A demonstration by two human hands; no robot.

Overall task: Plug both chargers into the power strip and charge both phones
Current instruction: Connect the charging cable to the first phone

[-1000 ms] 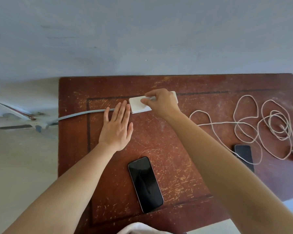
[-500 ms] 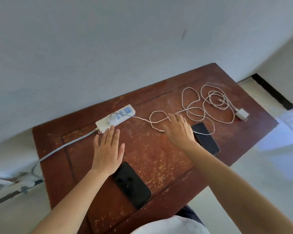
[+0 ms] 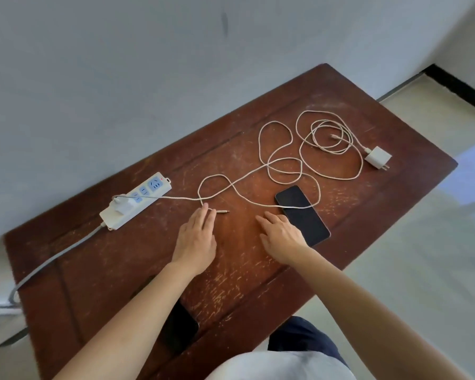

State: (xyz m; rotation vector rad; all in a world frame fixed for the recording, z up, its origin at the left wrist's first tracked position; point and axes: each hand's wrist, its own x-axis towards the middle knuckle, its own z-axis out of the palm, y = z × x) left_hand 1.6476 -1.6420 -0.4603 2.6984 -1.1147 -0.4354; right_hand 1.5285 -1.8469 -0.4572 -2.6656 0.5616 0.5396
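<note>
A white power strip (image 3: 137, 202) lies on the brown table (image 3: 258, 270), with one white charger (image 3: 122, 205) plugged into it. That charger's cable (image 3: 258, 176) loops across the table and ends in a loose plug tip (image 3: 223, 212) right by my left hand (image 3: 196, 237), which lies flat and open. My right hand (image 3: 281, 234) rests open beside a black phone (image 3: 302, 215); the cable crosses that phone. A second white charger (image 3: 377, 157) with its coiled cable (image 3: 329, 138) lies unplugged at the far right. A second black phone (image 3: 180, 330) is partly hidden under my left forearm.
The strip's grey cord (image 3: 52, 260) runs off the table's left edge. A pale wall stands behind the table. Light floor shows on the right, past the table edge. My dark-clad lap is at the bottom.
My right hand left the power strip, where the charger now sits plugged in, and came back to the phone. My left hand moved right toward the cable tip. The view swung right.
</note>
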